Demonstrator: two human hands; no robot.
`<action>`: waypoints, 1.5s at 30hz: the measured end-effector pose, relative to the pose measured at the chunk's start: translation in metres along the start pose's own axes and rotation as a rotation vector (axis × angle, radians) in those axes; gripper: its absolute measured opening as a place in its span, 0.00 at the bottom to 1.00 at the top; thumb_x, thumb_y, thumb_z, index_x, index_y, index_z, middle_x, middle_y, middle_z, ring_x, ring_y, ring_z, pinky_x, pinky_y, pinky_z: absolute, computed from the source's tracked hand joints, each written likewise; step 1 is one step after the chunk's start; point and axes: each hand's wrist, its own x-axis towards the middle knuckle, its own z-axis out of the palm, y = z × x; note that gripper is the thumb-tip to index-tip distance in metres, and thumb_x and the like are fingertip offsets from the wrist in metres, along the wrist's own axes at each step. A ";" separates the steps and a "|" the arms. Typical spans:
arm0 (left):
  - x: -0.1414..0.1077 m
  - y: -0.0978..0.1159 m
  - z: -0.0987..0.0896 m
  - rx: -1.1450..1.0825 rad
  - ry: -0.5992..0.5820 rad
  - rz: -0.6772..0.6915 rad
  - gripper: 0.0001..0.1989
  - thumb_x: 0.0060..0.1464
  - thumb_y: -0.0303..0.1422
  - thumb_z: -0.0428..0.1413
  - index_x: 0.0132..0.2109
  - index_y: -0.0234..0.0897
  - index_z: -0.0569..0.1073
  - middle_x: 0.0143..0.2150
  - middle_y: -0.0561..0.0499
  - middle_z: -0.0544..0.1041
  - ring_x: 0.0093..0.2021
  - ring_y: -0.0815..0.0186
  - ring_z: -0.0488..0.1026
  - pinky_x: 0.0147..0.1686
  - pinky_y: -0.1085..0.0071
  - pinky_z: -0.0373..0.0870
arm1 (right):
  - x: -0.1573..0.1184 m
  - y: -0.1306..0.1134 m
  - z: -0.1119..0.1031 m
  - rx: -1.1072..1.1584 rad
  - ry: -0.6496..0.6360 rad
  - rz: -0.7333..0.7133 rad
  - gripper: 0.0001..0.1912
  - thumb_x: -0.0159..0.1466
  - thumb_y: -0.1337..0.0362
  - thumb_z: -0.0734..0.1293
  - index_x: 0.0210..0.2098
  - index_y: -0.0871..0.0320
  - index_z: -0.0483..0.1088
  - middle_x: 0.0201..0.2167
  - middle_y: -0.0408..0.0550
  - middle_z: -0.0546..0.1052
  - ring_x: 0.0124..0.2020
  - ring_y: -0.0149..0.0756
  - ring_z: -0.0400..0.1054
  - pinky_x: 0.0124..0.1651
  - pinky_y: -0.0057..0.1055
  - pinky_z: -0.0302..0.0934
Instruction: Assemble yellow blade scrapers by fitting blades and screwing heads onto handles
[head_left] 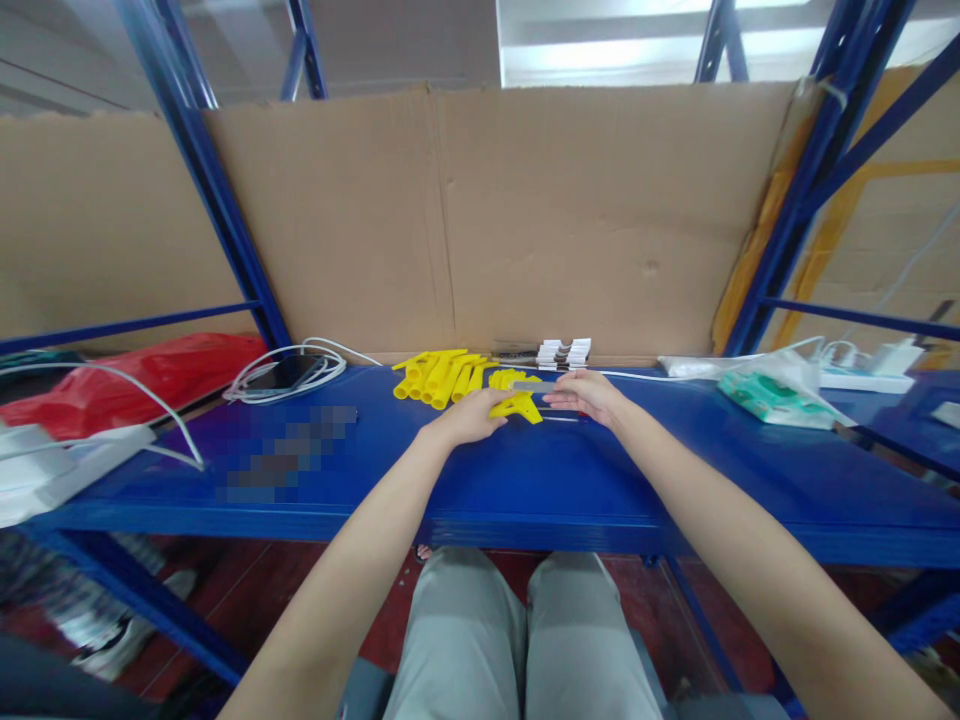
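Observation:
My left hand point(474, 417) is closed on a yellow plastic piece point(521, 405) near the middle of the blue bench. To its right, my right hand point(589, 395) has its fingers pressed round the end of a thin, pale flat strip point(534, 386), which reaches over the yellow piece. Just behind my left hand lies a row of several yellow tubular parts point(439, 378). A thin rod point(561, 419) lies below my right fingers. Behind my hands, a stack of white and dark pieces point(564, 353) rests against the cardboard.
The blue bench point(540, 485) has a cardboard back panel point(555, 220). At left are a red bag point(142, 380), a coiled white cable point(330, 365), a dark phone point(283, 374) and a power strip point(82, 475). A green-and-white packet point(776, 398) and another power strip point(862, 378) are at right.

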 end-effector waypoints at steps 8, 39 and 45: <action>-0.001 0.005 -0.004 0.006 0.014 0.007 0.25 0.54 0.27 0.55 0.60 0.38 0.68 0.59 0.47 0.72 0.59 0.59 0.68 0.61 0.62 0.60 | -0.002 0.003 -0.002 -0.270 -0.229 0.002 0.07 0.50 0.77 0.71 0.25 0.62 0.70 0.14 0.39 0.71 0.15 0.21 0.61 0.16 0.17 0.51; 0.000 0.006 0.001 0.003 0.039 0.022 0.29 0.53 0.27 0.55 0.62 0.38 0.65 0.61 0.45 0.70 0.59 0.56 0.68 0.61 0.59 0.60 | -0.004 0.008 0.004 -0.369 -0.275 -0.024 0.09 0.51 0.71 0.75 0.22 0.61 0.69 0.15 0.44 0.73 0.16 0.25 0.65 0.19 0.20 0.61; 0.000 0.005 0.002 -0.016 0.048 0.036 0.29 0.52 0.27 0.56 0.62 0.37 0.65 0.61 0.44 0.70 0.59 0.56 0.67 0.62 0.59 0.59 | -0.002 0.010 0.001 -0.435 -0.307 -0.029 0.09 0.50 0.70 0.75 0.23 0.61 0.70 0.17 0.46 0.75 0.17 0.26 0.66 0.21 0.21 0.61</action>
